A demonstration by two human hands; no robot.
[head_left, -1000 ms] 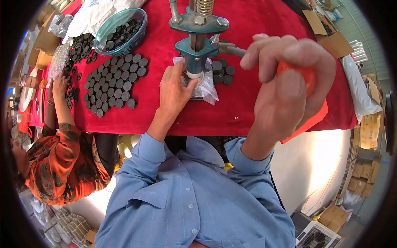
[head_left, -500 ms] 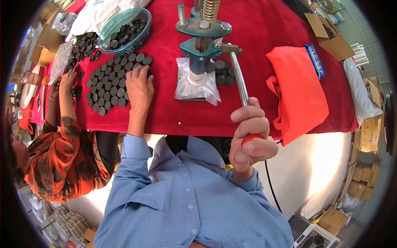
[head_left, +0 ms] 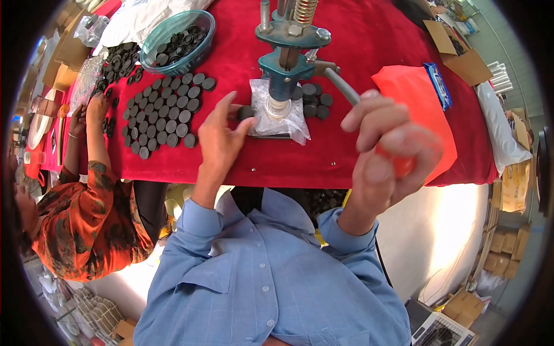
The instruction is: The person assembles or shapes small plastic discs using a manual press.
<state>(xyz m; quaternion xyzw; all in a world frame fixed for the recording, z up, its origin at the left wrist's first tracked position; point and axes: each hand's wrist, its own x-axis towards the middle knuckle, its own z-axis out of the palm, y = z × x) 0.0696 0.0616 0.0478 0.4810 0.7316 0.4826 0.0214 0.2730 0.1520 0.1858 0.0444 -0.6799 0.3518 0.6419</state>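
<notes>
We have a black disc just left of the press, inward from the near edge of the red surface; thumb and fingers of our left hand are clamped on it. Our right hand has its fingers curled around the red knob of the lever. Clear plastic film lies beneath the press. Many loose discs lie toward the surface's left edge, with a teal bowl beyond them and a red bag by the right near corner.
</notes>
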